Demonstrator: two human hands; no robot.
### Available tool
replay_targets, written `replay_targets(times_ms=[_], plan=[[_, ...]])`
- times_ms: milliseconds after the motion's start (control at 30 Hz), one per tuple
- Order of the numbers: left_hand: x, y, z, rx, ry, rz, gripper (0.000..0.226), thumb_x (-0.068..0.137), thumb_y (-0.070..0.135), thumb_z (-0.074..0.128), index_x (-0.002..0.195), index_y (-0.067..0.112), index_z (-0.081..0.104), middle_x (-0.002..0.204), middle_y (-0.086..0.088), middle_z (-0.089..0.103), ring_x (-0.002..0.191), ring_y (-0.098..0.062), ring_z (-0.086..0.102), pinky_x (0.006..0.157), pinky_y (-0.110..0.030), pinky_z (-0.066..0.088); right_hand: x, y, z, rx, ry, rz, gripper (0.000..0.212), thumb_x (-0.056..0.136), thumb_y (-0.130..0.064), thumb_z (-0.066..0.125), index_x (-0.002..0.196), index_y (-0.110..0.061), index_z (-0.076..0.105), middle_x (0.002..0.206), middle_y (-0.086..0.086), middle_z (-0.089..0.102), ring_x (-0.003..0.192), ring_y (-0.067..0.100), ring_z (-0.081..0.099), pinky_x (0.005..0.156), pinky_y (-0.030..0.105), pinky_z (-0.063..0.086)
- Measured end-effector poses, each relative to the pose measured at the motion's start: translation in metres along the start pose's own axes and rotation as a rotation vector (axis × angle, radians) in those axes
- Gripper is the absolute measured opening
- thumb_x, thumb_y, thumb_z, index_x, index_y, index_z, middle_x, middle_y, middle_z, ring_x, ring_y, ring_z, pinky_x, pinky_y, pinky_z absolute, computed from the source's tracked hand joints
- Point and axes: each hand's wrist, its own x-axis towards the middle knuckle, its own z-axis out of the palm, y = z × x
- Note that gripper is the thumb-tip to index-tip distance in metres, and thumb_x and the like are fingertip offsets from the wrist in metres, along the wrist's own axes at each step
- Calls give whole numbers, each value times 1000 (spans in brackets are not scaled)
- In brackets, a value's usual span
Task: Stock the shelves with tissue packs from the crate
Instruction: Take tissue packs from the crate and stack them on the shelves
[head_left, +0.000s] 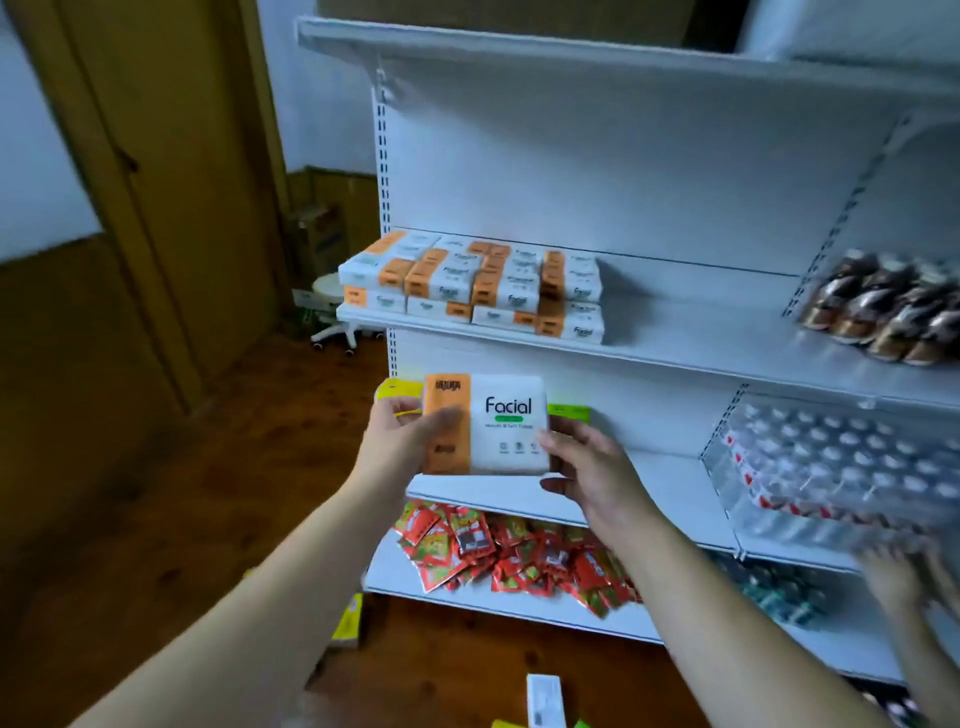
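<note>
Both bare forearms reach up from the bottom of the head view. Between them the left hand and right hand hold one tissue pack upright in the air, its front printed "Facial" facing the camera. The left hand grips the orange-striped left edge with the thumb across the front. The right hand pinches the lower right corner, thumb on the front and fingers behind. The pack is in front of the white shelving unit, below the middle shelf and resting on nothing. At that shelf's left end lie stacked tissue packs of the same white and orange kind, in layers and several rows. Farther right on the same shelf sit glossy brown packets. A lower shelf carries a heap of red sachets. To its right, a clear tray holds small items too blurred to name. Another person's hand shows blurred at the lower right. A wooden floor lies to the left, and a white stool stands beside the unit.
</note>
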Motion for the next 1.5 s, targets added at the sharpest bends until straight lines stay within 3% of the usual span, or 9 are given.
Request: replay_targets(times_ms=[133, 267, 333, 600, 800, 1000, 1133, 1267, 1500], plan=[[28, 2, 78, 25, -18, 18, 26, 79, 18, 73, 91, 15, 50, 105, -19, 63, 83, -29, 64, 79, -45, 55, 30, -21, -59, 35, 103, 7, 9, 87, -10, 60, 90, -18, 59, 76, 0, 63, 63, 14, 54, 52, 23, 41], [54, 7, 135, 52, -63, 62, 17, 85, 8, 64, 98, 14, 54, 87, -4, 60, 67, -12, 56, 52, -14, 47, 65, -40, -102, 40, 171, -3, 8, 86, -11, 61, 82, -18, 58, 71, -1, 64, 57, 13, 57, 48, 23, 42], [67, 8, 151, 95, -87, 94, 23, 85, 4, 63, 103, 16, 56, 87, -4, 59, 67, -9, 53, 47, -9, 42, 84, -49, -115, 44, 195, -9, 8, 85, -11, 63, 82, -17, 58, 73, 2, 64, 58, 15, 58, 50, 23, 43], [136, 14, 174, 515, -179, 285, 63, 76, 9, 73, 132, 17, 46, 102, -4, 63, 85, -17, 60, 73, -27, 47, 169, -61, -126, 47, 258, 25, 13, 87, -12, 62, 77, -15, 54, 74, 6, 59, 62, 17, 51, 52, 24, 39], [211, 28, 181, 935, -197, 610, 51, 82, 21, 65, 129, 15, 45, 112, -9, 65, 103, -28, 59, 84, -37, 48, 238, -68, -116, 26, 317, 19, 21, 83, -16, 68, 75, -17, 49, 78, 10, 56, 61, 18, 51, 44, 22, 43], [263, 33, 186, 1430, -226, 755, 43, 89, 40, 52, 128, 21, 46, 121, 0, 61, 120, -25, 44, 94, -32, 38, 283, -64, -119, -155, 373, -6, 16, 82, -16, 69, 76, -16, 54, 72, 2, 57, 60, 12, 48, 50, 20, 37], [279, 23, 187, 1509, -258, 783, 40, 90, 39, 51, 125, 21, 49, 126, 0, 52, 123, -23, 40, 96, -31, 36, 301, -52, -118, -319, 422, -48, 13, 79, -13, 70, 77, -16, 58, 78, 2, 63, 61, 10, 50, 58, 23, 38], [283, 17, 189, 1453, -248, 791, 36, 91, 23, 49, 126, 17, 48, 133, -5, 40, 120, -26, 43, 94, -35, 42, 309, -47, -116, -435, 427, -73, 14, 78, -19, 71, 88, -13, 62, 87, 2, 66, 79, 18, 59, 74, 27, 43], [278, 15, 191, 1377, -230, 737, 38, 89, 16, 49, 126, 13, 47, 132, -6, 38, 123, -27, 39, 99, -34, 40, 314, -53, -115, -546, 384, -99, 28, 83, -29, 68, 92, -3, 68, 91, 9, 71, 82, 20, 61, 75, 29, 45]])
